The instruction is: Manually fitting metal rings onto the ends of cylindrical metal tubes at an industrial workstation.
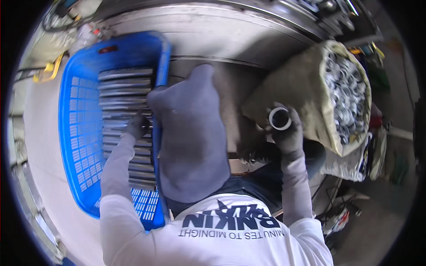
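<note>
My right hand [288,135], in a dark glove, is raised at the right with its fingers wrapped round a short metal ring [280,119]. The ring's open end faces up and its rim looks pale. At the left, my gloved left hand [137,126] reaches into a blue plastic basket [162,57], over the right part of the grey metal pieces [124,94] laid there in long rows. Its fingers are dark and smeared, so whether they grip a piece does not show. Beside my right hand, a woven sack [295,95] lies tilted, its mouth full of loose metal rings [345,97].
A grey cloth [191,133] covers my lap between basket and sack. Beyond it runs a pale metal machine side [213,37], with metal parts [328,11] on top at the far right. A yellow-handled tool [51,70] lies left of the basket. White bags [348,164] sit under the sack.
</note>
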A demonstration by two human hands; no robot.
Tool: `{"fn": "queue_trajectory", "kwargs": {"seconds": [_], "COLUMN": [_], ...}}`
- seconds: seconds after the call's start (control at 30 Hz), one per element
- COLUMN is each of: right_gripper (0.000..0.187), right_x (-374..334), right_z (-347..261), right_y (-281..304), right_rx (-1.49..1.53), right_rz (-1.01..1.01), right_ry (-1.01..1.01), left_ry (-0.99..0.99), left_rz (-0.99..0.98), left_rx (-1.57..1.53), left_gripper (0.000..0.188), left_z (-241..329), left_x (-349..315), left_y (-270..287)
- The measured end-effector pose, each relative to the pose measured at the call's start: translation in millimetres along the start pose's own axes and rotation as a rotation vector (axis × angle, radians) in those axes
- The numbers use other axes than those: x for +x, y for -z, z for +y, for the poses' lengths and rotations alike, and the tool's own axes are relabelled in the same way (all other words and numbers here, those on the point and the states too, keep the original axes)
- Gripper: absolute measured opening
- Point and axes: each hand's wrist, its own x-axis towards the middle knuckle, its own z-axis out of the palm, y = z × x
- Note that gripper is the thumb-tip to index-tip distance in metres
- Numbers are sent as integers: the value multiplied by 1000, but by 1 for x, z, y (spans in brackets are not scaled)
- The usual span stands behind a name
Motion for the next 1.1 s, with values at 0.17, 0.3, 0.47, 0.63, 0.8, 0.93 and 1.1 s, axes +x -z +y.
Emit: {"fn": "queue_trajectory", "kwargs": {"seconds": [0.17, 0.3, 0.47, 0.63, 0.8, 0.93, 1.1], "right_gripper": [60, 56, 45, 42, 31, 32, 40], "right_x": [3, -9, -12, -43, -29, -32, -29], "right_z": [-1, -2, 8, -10, 11, 10, 12], "right_y": [-2, -1, 9, -20, -11, -13, -11], "right_rx": [387, 478, 90, -524, -673, -456, -571], "right_rz": [-126, -222, -166, 31, 50, 72, 99], "right_ry": [-92, -69, 213, 632, 973, 782, 841], "left_ry": [148, -177, -370, -524, -553, -486, -466], "left_rz": [391, 694, 579, 346, 336, 223, 163], "left_rx": [-125, -94, -28, 185, 264, 289, 269], "left_gripper": [64, 77, 62, 60, 53, 53, 51], "left_z": [59, 203, 338, 449, 468, 470, 473], "left_x": [18, -8, -9, 12, 36, 43, 44], "left_y": [127, 268, 301, 249, 222, 211, 210]}}
